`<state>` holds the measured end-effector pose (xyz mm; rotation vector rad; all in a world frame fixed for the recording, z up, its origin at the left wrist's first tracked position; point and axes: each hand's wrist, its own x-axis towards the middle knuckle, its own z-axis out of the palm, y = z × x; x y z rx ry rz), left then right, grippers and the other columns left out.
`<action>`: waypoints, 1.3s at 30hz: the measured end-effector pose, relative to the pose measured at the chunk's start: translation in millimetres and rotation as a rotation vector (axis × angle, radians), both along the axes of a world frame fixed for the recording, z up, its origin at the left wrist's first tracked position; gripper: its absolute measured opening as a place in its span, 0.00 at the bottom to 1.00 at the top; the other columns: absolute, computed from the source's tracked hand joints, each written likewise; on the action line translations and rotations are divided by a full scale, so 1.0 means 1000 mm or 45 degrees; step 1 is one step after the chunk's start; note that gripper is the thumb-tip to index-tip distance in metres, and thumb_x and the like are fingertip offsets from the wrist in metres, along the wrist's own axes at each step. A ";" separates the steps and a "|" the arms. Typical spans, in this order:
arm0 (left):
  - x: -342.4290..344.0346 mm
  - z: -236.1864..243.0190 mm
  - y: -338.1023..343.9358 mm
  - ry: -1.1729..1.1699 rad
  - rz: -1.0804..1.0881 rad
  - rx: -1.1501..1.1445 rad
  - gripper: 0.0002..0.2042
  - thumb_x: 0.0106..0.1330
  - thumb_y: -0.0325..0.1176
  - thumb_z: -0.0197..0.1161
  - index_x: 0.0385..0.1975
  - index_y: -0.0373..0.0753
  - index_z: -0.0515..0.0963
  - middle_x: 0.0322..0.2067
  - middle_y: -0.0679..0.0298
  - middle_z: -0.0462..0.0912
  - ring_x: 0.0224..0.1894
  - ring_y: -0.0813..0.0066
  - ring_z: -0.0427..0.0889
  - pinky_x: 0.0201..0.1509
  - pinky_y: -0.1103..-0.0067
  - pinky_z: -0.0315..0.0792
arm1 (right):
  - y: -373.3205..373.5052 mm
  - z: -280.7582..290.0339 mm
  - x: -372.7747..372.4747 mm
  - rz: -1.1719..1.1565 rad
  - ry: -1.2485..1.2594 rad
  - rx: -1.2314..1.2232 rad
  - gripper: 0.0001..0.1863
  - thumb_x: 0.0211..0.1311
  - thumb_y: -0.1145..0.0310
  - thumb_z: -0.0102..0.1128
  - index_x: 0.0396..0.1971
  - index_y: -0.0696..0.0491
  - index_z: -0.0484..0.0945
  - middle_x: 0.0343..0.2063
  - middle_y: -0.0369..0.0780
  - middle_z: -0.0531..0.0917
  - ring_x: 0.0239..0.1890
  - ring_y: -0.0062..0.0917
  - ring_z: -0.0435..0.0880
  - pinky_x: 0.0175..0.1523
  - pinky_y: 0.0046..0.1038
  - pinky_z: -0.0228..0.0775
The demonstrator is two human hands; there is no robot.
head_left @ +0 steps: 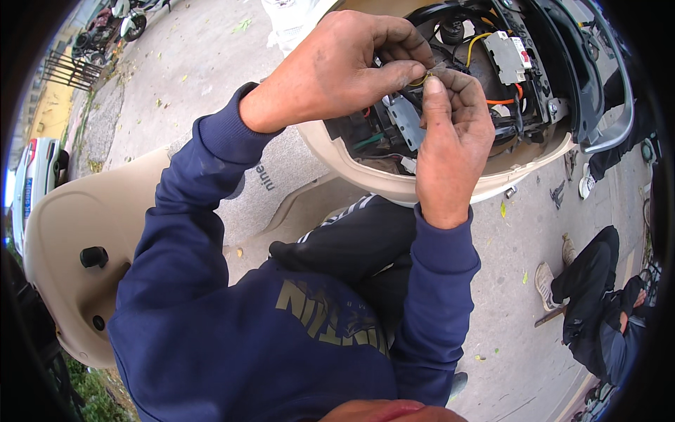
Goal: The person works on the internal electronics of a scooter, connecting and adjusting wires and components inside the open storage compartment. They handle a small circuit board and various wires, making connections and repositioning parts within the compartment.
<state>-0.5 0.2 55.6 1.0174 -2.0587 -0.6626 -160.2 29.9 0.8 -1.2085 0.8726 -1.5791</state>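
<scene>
Over on the far left, a white car [43,179] sits behind the beige front shield [67,218] of a scooter, and the grey floor mat [256,193] leads toward the action. In comes the left hand [341,67], palm down, its thumb and forefinger closed to a tight pinch on a thin yellowish wire [420,82]; the other fingers curl under, partly hidden. Up from below, the right hand [455,137] meets it, thumb pressed to forefinger on the same wire, no clear gap showing. That wire is up between the fingertips, above the opened scooter body [517,169], probably lifted there for sight and room. To the right, a grey circuit breaker [506,60] sits among cables, an orange cable [500,102] just below, likely left exposed for access. Farther right, a seated person [598,309] in dark clothes, well apart.
</scene>
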 end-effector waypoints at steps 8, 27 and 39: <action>0.000 0.005 0.004 -0.202 0.031 -0.129 0.08 0.70 0.27 0.65 0.44 0.31 0.83 0.31 0.61 0.87 0.32 0.82 0.83 0.39 0.82 0.79 | 0.000 -0.001 -0.001 0.024 0.001 0.025 0.09 0.74 0.71 0.59 0.43 0.62 0.77 0.33 0.34 0.80 0.33 0.12 0.73 0.38 0.17 0.66; 0.000 0.005 0.004 -0.659 0.062 -0.645 0.06 0.67 0.28 0.63 0.42 0.37 0.77 0.28 0.53 0.82 0.31 0.48 0.82 0.34 0.63 0.75 | -0.005 -0.009 0.010 -0.109 0.160 -0.060 0.09 0.69 0.72 0.61 0.38 0.64 0.80 0.19 0.32 0.73 0.23 0.13 0.66 0.30 0.22 0.63; 0.010 0.052 -0.018 -0.624 -0.334 0.090 0.08 0.72 0.28 0.57 0.39 0.28 0.75 0.27 0.45 0.78 0.30 0.52 0.79 0.37 0.64 0.73 | -0.004 -0.007 0.004 -0.028 0.390 -0.123 0.09 0.70 0.72 0.58 0.41 0.64 0.79 0.27 0.46 0.84 0.30 0.28 0.82 0.41 0.30 0.74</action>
